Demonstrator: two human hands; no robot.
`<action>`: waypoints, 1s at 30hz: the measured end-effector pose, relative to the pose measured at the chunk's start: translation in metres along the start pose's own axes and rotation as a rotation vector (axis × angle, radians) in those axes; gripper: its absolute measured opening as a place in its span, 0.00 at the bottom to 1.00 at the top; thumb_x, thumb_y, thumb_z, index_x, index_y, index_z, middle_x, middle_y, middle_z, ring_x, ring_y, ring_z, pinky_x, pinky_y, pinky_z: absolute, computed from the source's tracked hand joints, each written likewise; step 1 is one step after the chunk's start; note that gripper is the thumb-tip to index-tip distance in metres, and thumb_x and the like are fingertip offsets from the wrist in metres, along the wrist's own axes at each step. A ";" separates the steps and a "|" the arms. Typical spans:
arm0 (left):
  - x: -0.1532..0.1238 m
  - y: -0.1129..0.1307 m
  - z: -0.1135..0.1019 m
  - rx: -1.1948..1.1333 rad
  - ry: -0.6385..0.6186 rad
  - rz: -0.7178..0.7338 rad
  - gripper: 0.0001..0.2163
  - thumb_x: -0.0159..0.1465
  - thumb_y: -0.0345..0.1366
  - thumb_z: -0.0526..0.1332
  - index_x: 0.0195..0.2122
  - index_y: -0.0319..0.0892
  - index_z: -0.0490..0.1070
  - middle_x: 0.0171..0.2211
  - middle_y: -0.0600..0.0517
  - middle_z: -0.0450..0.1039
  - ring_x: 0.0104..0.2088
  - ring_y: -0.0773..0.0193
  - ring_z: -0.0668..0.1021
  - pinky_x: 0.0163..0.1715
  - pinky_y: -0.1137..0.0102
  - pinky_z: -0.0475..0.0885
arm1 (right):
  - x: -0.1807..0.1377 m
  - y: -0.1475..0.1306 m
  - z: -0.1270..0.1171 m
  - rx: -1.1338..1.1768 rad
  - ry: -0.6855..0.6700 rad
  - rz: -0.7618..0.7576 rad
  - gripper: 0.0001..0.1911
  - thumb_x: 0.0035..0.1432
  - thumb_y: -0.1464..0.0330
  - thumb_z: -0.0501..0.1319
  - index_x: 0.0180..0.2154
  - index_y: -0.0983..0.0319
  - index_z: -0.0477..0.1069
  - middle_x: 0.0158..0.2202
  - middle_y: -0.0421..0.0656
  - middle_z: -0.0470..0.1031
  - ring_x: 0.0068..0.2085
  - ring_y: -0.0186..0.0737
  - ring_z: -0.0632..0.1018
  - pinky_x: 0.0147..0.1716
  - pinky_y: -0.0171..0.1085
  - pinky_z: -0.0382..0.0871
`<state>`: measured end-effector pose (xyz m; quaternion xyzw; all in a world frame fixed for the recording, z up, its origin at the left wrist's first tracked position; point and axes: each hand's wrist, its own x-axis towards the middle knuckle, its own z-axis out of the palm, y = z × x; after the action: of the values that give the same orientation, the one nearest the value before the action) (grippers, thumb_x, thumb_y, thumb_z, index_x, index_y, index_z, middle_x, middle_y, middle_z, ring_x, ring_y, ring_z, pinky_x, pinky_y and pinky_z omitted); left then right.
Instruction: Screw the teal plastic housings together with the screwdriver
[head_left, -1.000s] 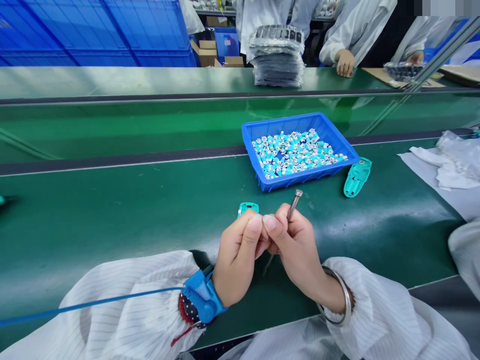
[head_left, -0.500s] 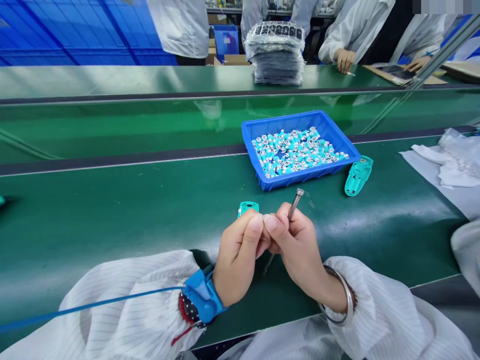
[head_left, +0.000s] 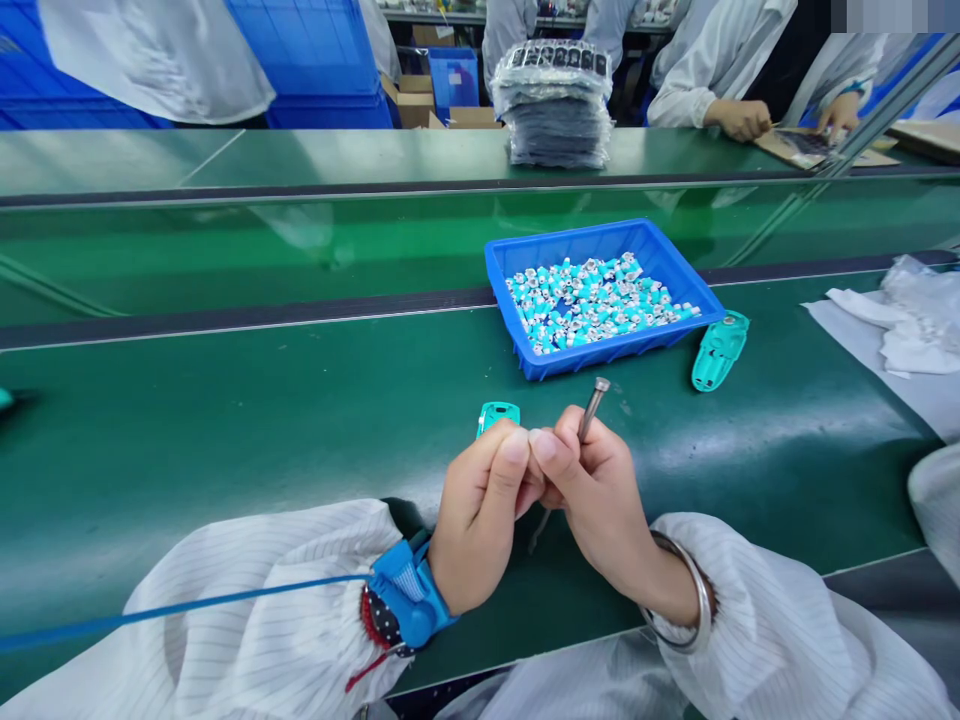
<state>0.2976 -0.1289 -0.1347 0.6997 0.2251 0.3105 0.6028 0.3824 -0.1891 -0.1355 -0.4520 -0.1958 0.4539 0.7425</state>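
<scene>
My left hand [head_left: 480,520] and my right hand [head_left: 600,505] meet low in the middle, thumbs and fingertips pressed together. Whatever lies between the fingertips is hidden. A thin metal rod with a wider flat end [head_left: 595,405] is held in my right hand, slanting up between the fingers; its thin lower end shows beneath the hand. Just behind my left fingers lies a teal plastic shell [head_left: 499,414], partly covered. Beyond the hands stands a blue tray [head_left: 622,362] with many small teal-and-white parts [head_left: 592,300]. Another teal shell [head_left: 720,352] rests by its right corner.
A blue cord [head_left: 225,603] runs left from my wrist strap [head_left: 412,590]. White cloth and plastic [head_left: 900,315] lie at the right. Across a raised green ledge stands a wrapped stack [head_left: 559,105]; a co-worker's hands [head_left: 742,118] are at the back right.
My hands keep the same pose, almost still. At the back left a person in white has moved left, and the co-worker's hand at the back right has shifted right.
</scene>
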 end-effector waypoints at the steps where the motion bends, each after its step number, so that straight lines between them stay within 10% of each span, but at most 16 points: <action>1: 0.000 0.000 0.000 0.003 0.005 -0.004 0.19 0.67 0.44 0.46 0.20 0.41 0.55 0.17 0.56 0.54 0.19 0.71 0.59 0.22 0.71 0.59 | 0.000 0.000 0.000 0.000 0.000 -0.001 0.21 0.50 0.63 0.65 0.22 0.61 0.52 0.17 0.30 0.60 0.17 0.22 0.61 0.14 0.24 0.55; 21: 0.001 0.002 -0.002 -0.049 -0.053 -0.038 0.19 0.67 0.44 0.46 0.20 0.41 0.56 0.18 0.56 0.54 0.19 0.71 0.58 0.21 0.71 0.58 | -0.001 0.002 -0.004 -0.006 -0.013 0.048 0.21 0.50 0.61 0.65 0.23 0.61 0.52 0.18 0.31 0.58 0.18 0.23 0.58 0.16 0.26 0.52; 30: 0.011 0.015 -0.009 -0.235 -0.009 -0.086 0.13 0.66 0.42 0.48 0.29 0.41 0.62 0.16 0.59 0.54 0.16 0.73 0.56 0.17 0.73 0.52 | 0.004 -0.019 -0.009 0.340 -0.301 0.262 0.22 0.57 0.53 0.53 0.21 0.61 0.50 0.15 0.31 0.46 0.15 0.25 0.48 0.16 0.28 0.44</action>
<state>0.2984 -0.1172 -0.1171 0.6152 0.2144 0.3055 0.6944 0.3999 -0.1936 -0.1243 -0.2697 -0.1646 0.6346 0.7053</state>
